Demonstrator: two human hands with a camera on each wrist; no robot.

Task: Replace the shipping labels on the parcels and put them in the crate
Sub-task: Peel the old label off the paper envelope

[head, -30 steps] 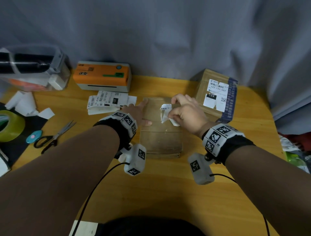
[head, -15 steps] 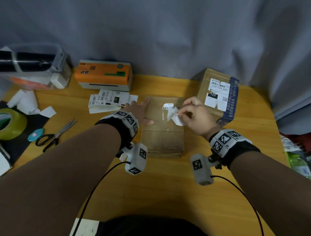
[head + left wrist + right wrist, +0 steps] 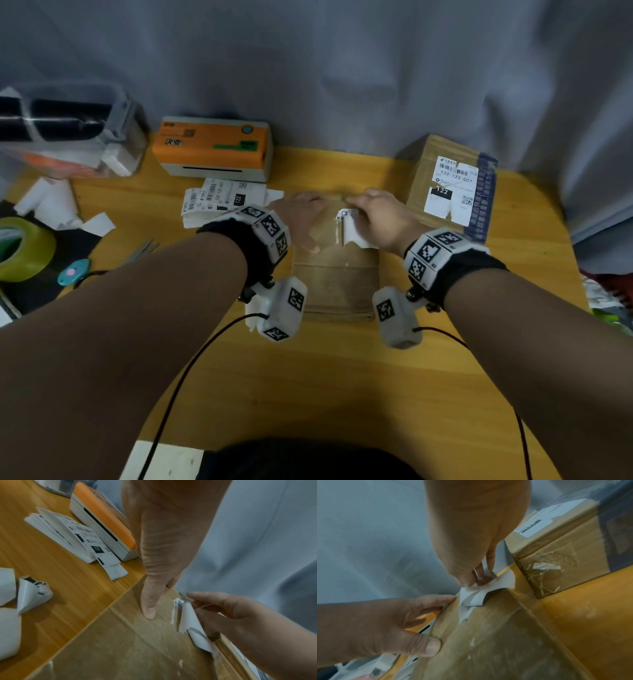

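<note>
A: Flat parcel (image 3: 337, 274) lies mid-table (image 3: 342, 394), long side running toward the person. Where are the hands?

B: Left hand (image 3: 301, 222) lies on the parcel's far left part, fingers straight, thumb (image 3: 149, 609) pressed flat to the cardboard. It grips nothing, only holds the parcel down.

A: Right hand?

B: Right hand (image 3: 380, 219) is at the far right part of the parcel. Its thumb and fingertips (image 3: 481, 573) are pinched on the old label (image 3: 352, 228).

A: State of the label?

B: Torn and curled. Part of it stands up off the cardboard; a ragged strip along its left edge is stuck to the parcel. White flecks of paper show on the brown face nearer the person.

A: Other parcels?

B: One box (image 3: 448, 185) at the table's far right, just beside the right hand, with a printed label (image 3: 452, 192) on top reading 122.

A: Supplies?

B: Label stack (image 3: 222, 202) just left of the left hand. Printer (image 3: 214, 147), orange top, behind the stack. Paper scraps (image 3: 58, 205) at far left, tape roll (image 3: 24, 248) at the left edge, scissors (image 3: 137, 251) partly hidden behind the left forearm.

A: The crate?

B: A clear bin (image 3: 68, 130) sits at the far left corner; cannot tell if that is it.
</note>
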